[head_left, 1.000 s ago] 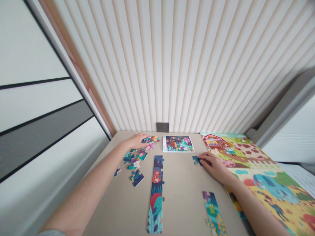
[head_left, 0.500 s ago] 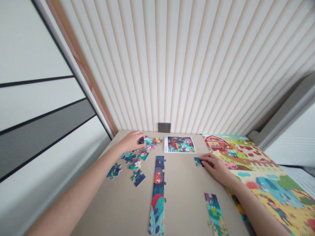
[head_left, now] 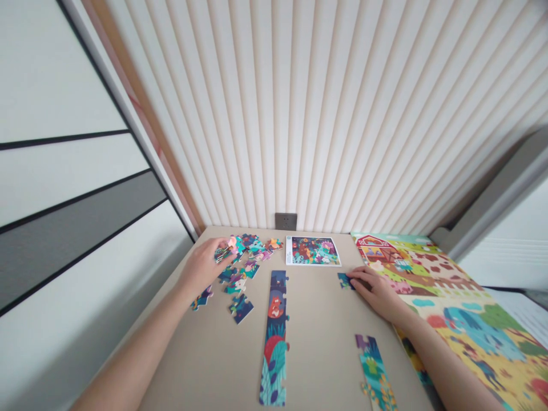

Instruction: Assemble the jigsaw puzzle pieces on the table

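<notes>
My left hand [head_left: 204, 264] is at the left edge of a heap of jigsaw puzzle pieces [head_left: 250, 244], its thumb and fingers closed on a puzzle piece [head_left: 221, 252]. Several more pieces lie loose below the heap, among them a dark blue one [head_left: 241, 309]. On the right, my right hand [head_left: 372, 290] rests on the table with its fingertips on a small dark blue and teal piece [head_left: 343, 280], which they partly cover. Between the hands runs a joined puzzle strip [head_left: 274, 337] with a red fox on it. Nearer me on the right lies a shorter joined strip [head_left: 373, 368] with a frog.
A picture card [head_left: 314, 252] of the puzzle lies at the back of the beige table [head_left: 321, 337]. Colourful farm and animal picture boards [head_left: 462, 319] cover the right side, partly under my right forearm. A ribbed wall [head_left: 295, 114] with a dark socket [head_left: 286, 221] rises behind.
My left hand has moved left and slightly nearer me, uncovering pieces at the top of the heap. My right hand stays in place on its piece.
</notes>
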`<state>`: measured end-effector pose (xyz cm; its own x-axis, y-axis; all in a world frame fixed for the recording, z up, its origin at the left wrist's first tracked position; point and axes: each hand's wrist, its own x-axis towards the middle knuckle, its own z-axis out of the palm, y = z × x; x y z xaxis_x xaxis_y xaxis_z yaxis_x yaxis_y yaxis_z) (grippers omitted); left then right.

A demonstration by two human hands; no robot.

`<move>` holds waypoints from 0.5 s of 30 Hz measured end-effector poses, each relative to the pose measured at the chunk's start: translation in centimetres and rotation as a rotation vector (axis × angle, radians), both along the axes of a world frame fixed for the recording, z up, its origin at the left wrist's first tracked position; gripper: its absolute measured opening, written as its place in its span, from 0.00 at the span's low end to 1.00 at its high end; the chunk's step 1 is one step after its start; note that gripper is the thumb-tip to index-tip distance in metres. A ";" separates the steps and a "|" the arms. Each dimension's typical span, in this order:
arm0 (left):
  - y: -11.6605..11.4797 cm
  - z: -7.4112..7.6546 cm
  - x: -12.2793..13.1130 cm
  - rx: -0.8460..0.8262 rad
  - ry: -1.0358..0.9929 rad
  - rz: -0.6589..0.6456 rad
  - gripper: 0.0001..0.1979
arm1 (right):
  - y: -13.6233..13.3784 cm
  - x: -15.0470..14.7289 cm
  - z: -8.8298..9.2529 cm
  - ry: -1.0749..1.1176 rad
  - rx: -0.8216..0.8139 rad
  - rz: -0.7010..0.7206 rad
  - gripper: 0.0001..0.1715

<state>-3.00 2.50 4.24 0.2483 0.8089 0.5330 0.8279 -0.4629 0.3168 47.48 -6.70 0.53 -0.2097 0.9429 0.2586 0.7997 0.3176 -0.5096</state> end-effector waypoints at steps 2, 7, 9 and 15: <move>-1.5 0.3 1.2 -0.021 -0.070 -0.012 0.20 | 0.1 0.2 0.0 -0.019 0.010 0.018 0.18; -5.4 0.9 5.7 0.018 -0.074 -0.213 0.18 | -0.5 -0.7 1.2 0.045 0.152 -0.010 0.18; -7.0 0.8 7.3 0.027 -0.073 -0.308 0.17 | -1.3 -2.2 2.1 0.107 0.115 -0.025 0.18; -10.8 0.3 10.9 -0.028 -0.084 -0.622 0.22 | -4.4 -7.7 4.4 -0.001 -0.013 0.294 0.19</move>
<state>7.87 -8.33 4.53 0.6352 0.5404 0.5519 0.3785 -0.8406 0.3875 39.76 -11.09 4.97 -0.4749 0.8449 0.2463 0.6746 0.5292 -0.5147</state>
